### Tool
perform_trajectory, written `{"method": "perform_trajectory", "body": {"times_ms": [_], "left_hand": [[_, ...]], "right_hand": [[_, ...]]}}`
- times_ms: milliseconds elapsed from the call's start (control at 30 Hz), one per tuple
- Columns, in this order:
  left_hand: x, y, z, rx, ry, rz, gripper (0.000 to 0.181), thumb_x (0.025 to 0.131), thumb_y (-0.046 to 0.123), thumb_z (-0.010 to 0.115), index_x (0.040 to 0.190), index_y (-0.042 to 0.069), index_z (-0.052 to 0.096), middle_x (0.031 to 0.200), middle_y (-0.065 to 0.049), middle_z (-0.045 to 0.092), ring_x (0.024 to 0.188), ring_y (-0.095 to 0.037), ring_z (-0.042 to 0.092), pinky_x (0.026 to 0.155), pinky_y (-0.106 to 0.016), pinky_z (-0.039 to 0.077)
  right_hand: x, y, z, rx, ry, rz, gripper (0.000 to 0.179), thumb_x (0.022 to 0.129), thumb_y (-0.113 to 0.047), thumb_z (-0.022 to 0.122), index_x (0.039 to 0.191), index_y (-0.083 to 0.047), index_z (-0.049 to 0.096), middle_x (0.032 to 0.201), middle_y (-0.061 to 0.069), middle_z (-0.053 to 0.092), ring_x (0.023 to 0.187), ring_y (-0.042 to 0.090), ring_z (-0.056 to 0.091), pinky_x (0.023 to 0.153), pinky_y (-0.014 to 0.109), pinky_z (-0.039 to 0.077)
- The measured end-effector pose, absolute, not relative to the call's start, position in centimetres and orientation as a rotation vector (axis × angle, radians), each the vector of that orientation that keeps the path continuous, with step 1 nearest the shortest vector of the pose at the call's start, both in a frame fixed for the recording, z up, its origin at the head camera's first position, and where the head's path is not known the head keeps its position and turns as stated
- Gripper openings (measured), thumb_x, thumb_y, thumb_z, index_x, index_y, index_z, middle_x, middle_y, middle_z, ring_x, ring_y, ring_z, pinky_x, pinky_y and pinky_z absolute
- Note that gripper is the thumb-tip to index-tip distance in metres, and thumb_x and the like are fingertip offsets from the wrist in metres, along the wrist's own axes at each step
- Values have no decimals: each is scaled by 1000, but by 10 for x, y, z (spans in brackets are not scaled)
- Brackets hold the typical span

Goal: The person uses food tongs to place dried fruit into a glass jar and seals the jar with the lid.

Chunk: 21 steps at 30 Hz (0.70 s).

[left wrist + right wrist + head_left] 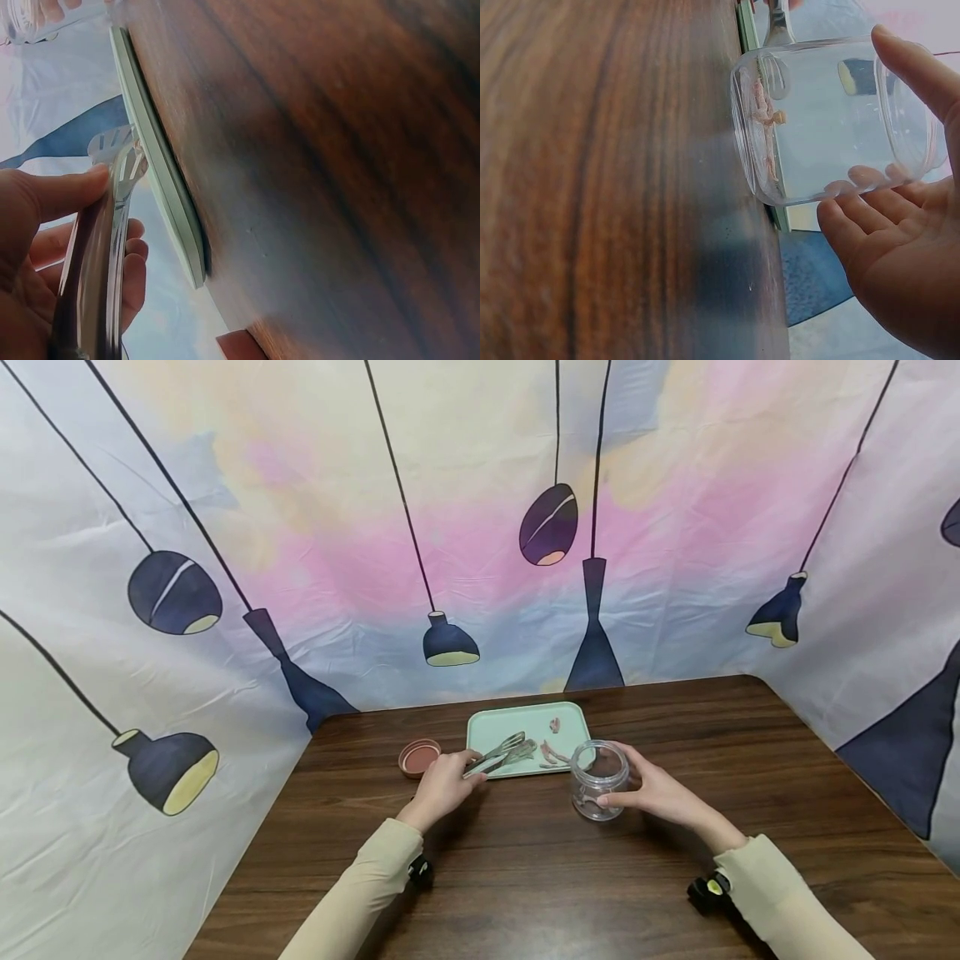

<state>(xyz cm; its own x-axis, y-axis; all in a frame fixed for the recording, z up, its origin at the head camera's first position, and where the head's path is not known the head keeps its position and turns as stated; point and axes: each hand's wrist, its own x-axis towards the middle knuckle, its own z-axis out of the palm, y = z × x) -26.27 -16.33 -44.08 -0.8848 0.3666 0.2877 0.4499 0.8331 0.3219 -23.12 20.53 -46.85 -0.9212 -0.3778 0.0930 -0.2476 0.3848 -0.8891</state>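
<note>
Brown wood table [510, 885] under my left hand [444, 783], clamped on metal tongs [103, 262]; my right hand [658, 789] curled round clear jar [591, 797]; lamp-printed cloth [480, 477] beyond both.

makeshift studio corner: lamp-printed cloth [480, 543] around wooden table [525, 877]

- In the head view, pinkish pieces [555, 725] on the green tray [491, 727] are appearing too small to identify.
- The left wrist view's top edge is cutting off the jar [596, 778]; its bottom edge is cropping the tongs [96, 262] and reddish lid [420, 757].
- The head view's bottom edge is cropping both sleeves [352, 885].
</note>
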Motion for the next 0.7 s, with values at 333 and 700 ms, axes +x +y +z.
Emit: {"method": "perform_trajectory", "body": {"times_ms": [333, 700], "left_hand": [[-265, -164, -441, -645, -2777, -554, 26, 92, 20, 76, 115, 7, 73, 101, -10, 74, 73, -20, 67, 62, -37, 51], [-266, -165, -434, -595, -2790, -593, 27, 93, 19, 75, 116, 7, 73, 97, -9, 74, 60, -12, 53, 55, -31, 42]], "right_hand": [[-229, 204, -465, -585, 2508, -1581, 98, 84, -33, 84, 158, -8, 25, 147, 24, 48, 138, 44, 43, 103, 59, 42], [-230, 203, -467, -590, 2512, -1583, 98, 84, -35, 84, 158, -8, 25, 148, 24, 47, 138, 43, 42, 105, 60, 40]]}}
